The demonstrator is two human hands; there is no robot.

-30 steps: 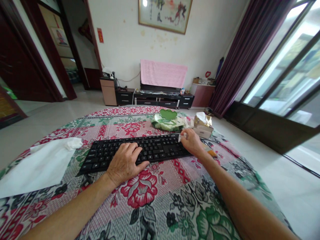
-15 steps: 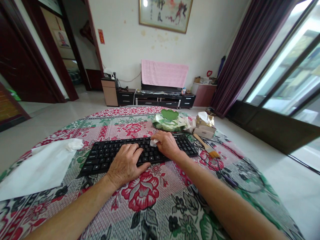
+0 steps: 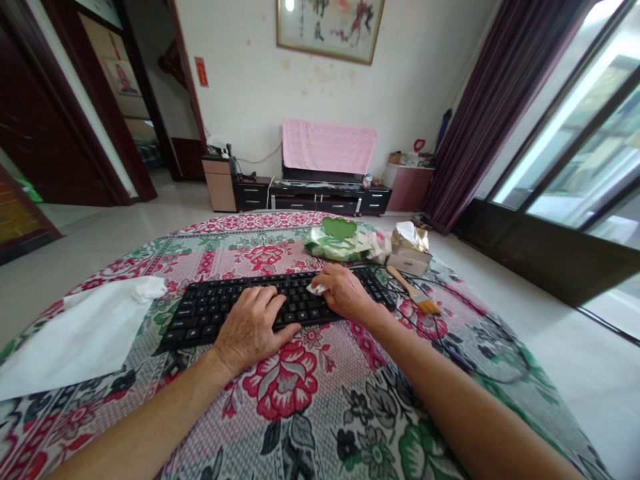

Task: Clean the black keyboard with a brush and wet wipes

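A black keyboard (image 3: 235,301) lies across a round table covered by a floral cloth (image 3: 320,413). My left hand (image 3: 250,328) rests flat on the keyboard's front middle, fingers spread over the keys. My right hand (image 3: 345,293) is closed on a small white wipe (image 3: 316,289) and presses it on the keys right of centre. The keyboard's black cable (image 3: 450,347) trails off to the right over the cloth.
A green wet-wipe pack (image 3: 336,241) and a tissue box (image 3: 409,252) sit behind the keyboard. A small brush (image 3: 413,292) lies at its right end. A white sheet with a crumpled tissue (image 3: 85,333) lies at the left. Beyond are a TV stand and glass doors.
My right hand with the wipe swept from the keyboard's right end leftward to its middle, then slid back a little to the right. The left hand has stayed put.
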